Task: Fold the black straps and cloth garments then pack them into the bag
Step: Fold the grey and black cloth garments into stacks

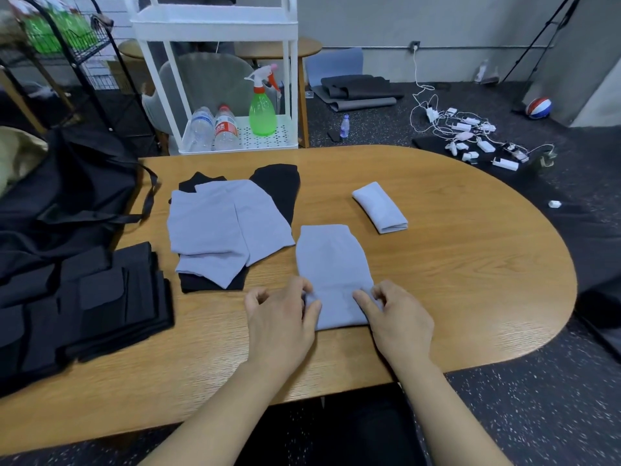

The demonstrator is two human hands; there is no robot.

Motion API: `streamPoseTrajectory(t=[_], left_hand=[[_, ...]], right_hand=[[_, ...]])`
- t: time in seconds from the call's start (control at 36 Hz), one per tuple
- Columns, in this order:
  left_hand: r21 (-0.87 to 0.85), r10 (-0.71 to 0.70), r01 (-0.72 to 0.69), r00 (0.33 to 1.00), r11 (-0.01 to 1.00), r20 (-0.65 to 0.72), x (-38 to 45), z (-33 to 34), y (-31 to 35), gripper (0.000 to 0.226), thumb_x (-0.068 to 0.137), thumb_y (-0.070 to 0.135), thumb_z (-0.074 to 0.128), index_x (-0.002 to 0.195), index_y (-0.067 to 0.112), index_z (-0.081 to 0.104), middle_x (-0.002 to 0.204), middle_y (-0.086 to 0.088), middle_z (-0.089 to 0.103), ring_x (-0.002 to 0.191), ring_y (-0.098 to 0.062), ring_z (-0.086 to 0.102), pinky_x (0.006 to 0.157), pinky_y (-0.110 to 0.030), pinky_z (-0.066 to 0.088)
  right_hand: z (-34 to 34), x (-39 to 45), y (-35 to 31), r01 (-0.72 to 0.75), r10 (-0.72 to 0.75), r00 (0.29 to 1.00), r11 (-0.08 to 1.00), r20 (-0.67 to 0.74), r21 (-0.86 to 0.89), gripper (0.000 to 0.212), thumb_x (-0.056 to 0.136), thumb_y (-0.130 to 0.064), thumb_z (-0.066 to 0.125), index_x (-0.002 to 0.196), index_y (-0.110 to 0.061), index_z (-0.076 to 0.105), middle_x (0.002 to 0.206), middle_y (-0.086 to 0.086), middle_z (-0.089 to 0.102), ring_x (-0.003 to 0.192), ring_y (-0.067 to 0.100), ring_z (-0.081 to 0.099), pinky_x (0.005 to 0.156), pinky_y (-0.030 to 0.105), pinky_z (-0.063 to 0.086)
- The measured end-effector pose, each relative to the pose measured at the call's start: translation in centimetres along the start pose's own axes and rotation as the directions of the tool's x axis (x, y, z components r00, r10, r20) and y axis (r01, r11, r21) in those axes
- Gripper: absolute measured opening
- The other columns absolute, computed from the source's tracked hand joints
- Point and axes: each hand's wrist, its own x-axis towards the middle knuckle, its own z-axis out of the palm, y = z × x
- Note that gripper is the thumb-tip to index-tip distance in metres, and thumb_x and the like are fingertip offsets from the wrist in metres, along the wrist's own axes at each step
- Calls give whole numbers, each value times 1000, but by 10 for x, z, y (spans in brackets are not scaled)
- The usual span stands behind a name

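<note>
1. Count: one lavender cloth (331,264) flat on the counter (453,250); one folded lavender bundle (379,207) well apart beyond it; one mixed pile of lavender and black garments (232,223) to the left; one stack of black straps (100,297); one black bag (74,196) at the far left.
2. Writing: two water bottles (215,129) stand on the white cart (268,136); one bears a red label, unreadable.
3. Hands: left hand (280,317) pinches the lavender cloth's near left corner; right hand (398,314) pinches its near right corner.
</note>
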Motion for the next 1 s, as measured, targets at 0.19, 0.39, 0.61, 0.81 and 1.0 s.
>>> streamPoseTrajectory(t=[0.19,0.39,0.61,0.81,1.0], left_hand=[[95,86,-87,996,992,17,0,5,-4,5,94,33,55,92,34,60,77,18,61,74,-6,59,88,-34,22],[-26,123,-123,992,992,10,-2,-2,-18,18,97,21,56,104,33,68,85,15,53,79,-8,53,89,-34,23],[-134,87,-93,995,987,-51,-4,-24,-11,50,95,42,26,126,25,63,118,15,53,112,-1,40,92,-22,13],[107,255,-326,872,940,419,-23,-11,13,76,88,53,-13,154,17,-9,159,8,-16,144,0,-23,114,-33,-25],[290,220,-393,846,873,485,-25,-14,2,79,92,54,-18,155,10,-1,160,-3,-12,148,-15,-16,115,-42,-20]], right_hand=[[1,-2,0,-17,15,999,999,-41,-47,24,91,-50,57,84,-27,52,82,-10,57,78,13,53,60,30,33],[0,0,5,-19,15,995,999,-94,-40,23,95,-44,55,86,-23,54,82,-7,58,74,15,53,60,31,36],[-8,-14,7,266,-258,934,964,-246,0,22,96,-27,44,98,-18,64,96,-1,63,87,25,58,71,37,45],[15,-30,5,660,-644,746,683,170,-314,55,95,-33,32,140,-5,50,147,8,46,137,24,42,107,40,25],[6,-21,22,513,-415,854,769,312,-381,87,94,-64,-12,152,-7,18,160,4,16,148,17,11,115,37,5]])
